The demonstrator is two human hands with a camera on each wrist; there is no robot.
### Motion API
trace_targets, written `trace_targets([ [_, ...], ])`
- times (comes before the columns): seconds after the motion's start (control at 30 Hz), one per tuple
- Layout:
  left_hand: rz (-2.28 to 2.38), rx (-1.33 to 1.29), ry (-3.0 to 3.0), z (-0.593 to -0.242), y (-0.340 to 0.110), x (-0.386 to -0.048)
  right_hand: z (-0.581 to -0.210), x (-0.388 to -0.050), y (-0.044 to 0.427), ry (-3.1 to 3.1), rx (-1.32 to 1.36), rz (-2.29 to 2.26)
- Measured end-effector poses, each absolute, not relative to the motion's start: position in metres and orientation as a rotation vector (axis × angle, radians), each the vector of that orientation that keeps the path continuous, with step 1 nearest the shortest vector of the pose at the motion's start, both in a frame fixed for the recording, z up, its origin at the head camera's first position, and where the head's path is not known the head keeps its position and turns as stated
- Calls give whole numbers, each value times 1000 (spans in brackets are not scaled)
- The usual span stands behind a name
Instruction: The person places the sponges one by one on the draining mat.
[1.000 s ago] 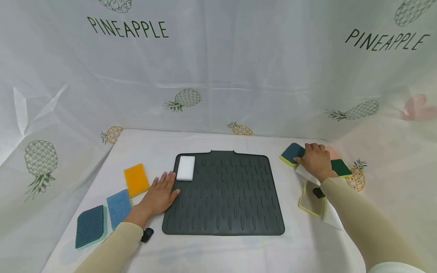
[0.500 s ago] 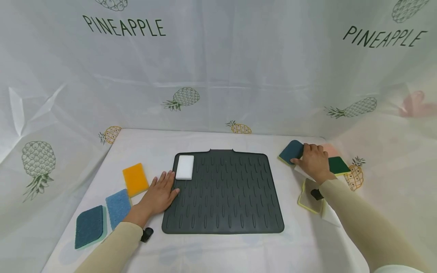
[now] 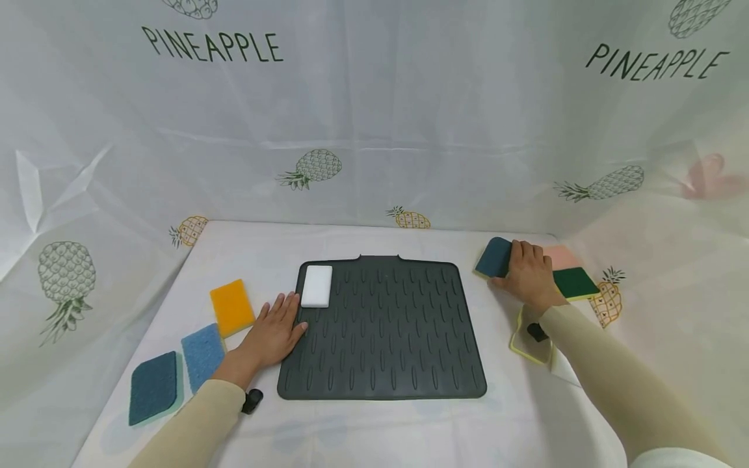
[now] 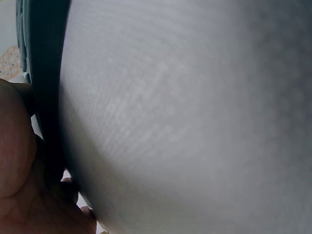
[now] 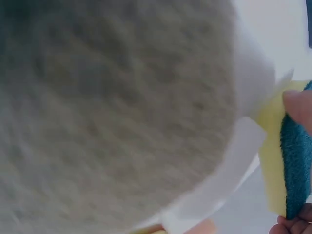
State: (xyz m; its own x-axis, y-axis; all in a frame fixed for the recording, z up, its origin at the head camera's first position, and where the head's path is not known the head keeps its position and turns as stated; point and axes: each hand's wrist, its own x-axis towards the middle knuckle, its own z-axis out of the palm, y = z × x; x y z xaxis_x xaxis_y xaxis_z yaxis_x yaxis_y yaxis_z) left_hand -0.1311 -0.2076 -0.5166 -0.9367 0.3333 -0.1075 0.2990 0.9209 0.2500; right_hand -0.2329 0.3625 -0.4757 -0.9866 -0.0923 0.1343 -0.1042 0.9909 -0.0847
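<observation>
Blue-and-yellow sponge, a fibrous blue scouring layer over pale yellow foam, is near the far right corner of the table. The right hand pinches it, thumb at one side and curled fingers at the other, as the right wrist view shows. Around that hand are a smooth peach piece and a dark green pad with a yellow lower edge; nearer along the table's right side are a taupe pad rimmed in yellow and a white piece, both partly hidden by the arm.

White cloth stretches between these and the right edge of the dark grey mat, and also along the table's near edge. The mat is roughly rectangular, with rounded near corners, rows of narrow raised ridges and a tab on its far edge. A smooth white block lies flat in its far left corner.

The left hand rests flat across the mat's left edge, fingers extended, grasping nothing. Beside it, toward the table's left edge, lie a flat orange sponge, a coarse light-blue pad and a teal scourer.
</observation>
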Motion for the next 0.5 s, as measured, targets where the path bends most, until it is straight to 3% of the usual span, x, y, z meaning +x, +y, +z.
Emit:
trace_targets([
  [0.5,360,465,2919,-518,-207,-132,-453,-237,335,-2914,345,73],
])
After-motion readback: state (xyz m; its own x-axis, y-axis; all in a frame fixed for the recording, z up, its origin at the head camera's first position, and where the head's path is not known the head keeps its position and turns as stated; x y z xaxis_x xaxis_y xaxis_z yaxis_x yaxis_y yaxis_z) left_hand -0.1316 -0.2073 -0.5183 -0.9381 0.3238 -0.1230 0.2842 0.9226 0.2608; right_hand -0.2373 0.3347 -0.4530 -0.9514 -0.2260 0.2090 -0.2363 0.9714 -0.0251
